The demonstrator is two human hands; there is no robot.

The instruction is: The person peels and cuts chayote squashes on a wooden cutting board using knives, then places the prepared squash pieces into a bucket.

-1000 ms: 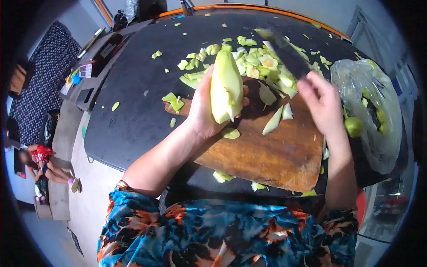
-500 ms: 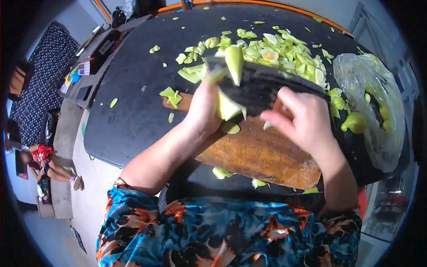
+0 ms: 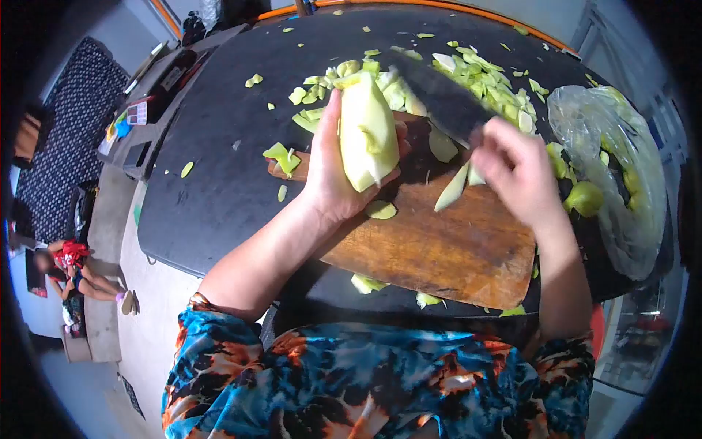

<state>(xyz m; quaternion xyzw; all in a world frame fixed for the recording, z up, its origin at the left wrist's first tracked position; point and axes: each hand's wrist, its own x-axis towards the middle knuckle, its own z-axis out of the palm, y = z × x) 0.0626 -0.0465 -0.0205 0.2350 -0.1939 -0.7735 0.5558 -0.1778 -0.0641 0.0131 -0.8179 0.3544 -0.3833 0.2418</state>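
My left hand (image 3: 333, 175) is wrapped round a pale green fruit (image 3: 363, 139), held up above the wooden cutting board (image 3: 431, 245). The fruit looks peeled, with flat cut faces; I cannot tell its kind. In my right hand (image 3: 523, 168), the fingers are closed round a big dark-bladed knife (image 3: 450, 102), its handle hidden by the fist. The blade points up and left, apart from the fruit and slightly blurred. Cut slices (image 3: 453, 189) lie on the board under my right hand, and another slice (image 3: 381, 210) rests by my left wrist.
A heap of pale green cuttings (image 3: 486, 80) covers the far side of the black table (image 3: 212, 175). At the right, a clear plastic bag (image 3: 618, 219) holds green fruit, with one green fruit (image 3: 585, 198) beside it. A person (image 3: 73, 256) sits at far left.
The knife has swung away from the fruit, up and right. My left hand has turned the fruit more upright. Freshly visible slices lie on the board by my right hand.
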